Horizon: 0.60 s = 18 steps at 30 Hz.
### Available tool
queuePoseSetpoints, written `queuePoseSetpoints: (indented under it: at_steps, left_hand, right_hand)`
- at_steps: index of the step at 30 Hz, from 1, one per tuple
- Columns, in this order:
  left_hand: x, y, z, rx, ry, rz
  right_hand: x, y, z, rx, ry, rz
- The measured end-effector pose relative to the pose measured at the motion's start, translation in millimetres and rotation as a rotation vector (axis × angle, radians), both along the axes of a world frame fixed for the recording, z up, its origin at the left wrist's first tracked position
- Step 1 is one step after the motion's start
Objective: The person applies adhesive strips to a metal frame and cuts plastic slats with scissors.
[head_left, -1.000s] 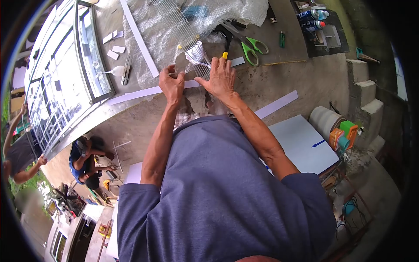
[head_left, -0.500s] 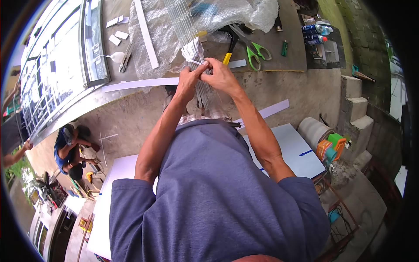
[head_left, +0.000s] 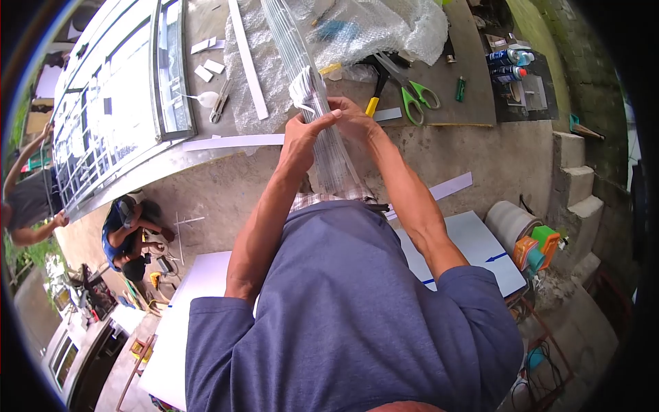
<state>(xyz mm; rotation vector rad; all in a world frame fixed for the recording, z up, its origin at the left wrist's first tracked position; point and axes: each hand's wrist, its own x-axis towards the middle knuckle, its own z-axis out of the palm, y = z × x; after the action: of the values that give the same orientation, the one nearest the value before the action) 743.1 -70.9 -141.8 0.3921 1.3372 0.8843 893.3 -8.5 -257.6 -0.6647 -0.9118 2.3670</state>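
Observation:
A long bundle of clear, thin plastic strips [head_left: 288,44] runs from the tabletop down toward my waist. White cord-like material [head_left: 302,89] is bunched around it just beyond my hands. My left hand [head_left: 303,139] is closed on the bundle, its thumb lying across the strips. From the other side my right hand [head_left: 353,121] grips it too, with its fingertips partly hidden behind the strips. Green-handled scissors [head_left: 416,103] and a black tool with a yellow end [head_left: 375,86] lie to the right of my hands.
Bubble wrap [head_left: 384,31], a long white strip [head_left: 248,62] and pliers [head_left: 220,103] are on the table [head_left: 473,89]. Spray cans [head_left: 506,65] stand at the right. A framed window grille [head_left: 123,82] occupies the left, near a crouching person [head_left: 123,237] and another person's arm [head_left: 34,237].
The whole view has shifted, so things appear farther right and lower. My fingertips, earlier together near the white cord, are now apart: left thumb across the strips, right fingers behind them.

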Motion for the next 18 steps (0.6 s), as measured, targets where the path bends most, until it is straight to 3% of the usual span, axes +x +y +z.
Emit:
queuePoseSetpoints:
  at_steps: [1, 4, 5, 8, 10, 13, 16, 18]
  left_hand:
    - [1, -1, -3, 0.01, 0.051, -0.003]
    - [3, -3, 12, 0.014, 0.064, 0.038]
    - [1, -4, 15, 0.013, 0.125, 0.031]
    - [-7, -9, -16, 0.049, 0.315, 0.004]
    - [-6, -12, -40, 0.059, 0.468, -0.028]
    - [1, -9, -55, 0.028, 0.585, -0.077]
    - [12, -1, -44, -0.002, 0.64, -0.131]
    - [14, -3, -61, -0.025, 0.714, -0.131]
  right_hand:
    - [0, -4, -9, 0.102, -0.017, -0.039]
    - [22, 2, 5, -0.023, -0.314, -0.087]
    - [30, 4, 26, 0.078, -0.355, -0.188]
    - [70, 24, 57, 0.054, -0.249, -0.357]
    - [76, 36, 97, 0.111, -0.331, -0.461]
    - [11, 39, 161, 0.436, -0.334, -0.493]
    - [-64, 32, 206, 0.765, -0.234, -0.353]
    - [-74, 51, 203, 1.152, -0.351, -0.525]
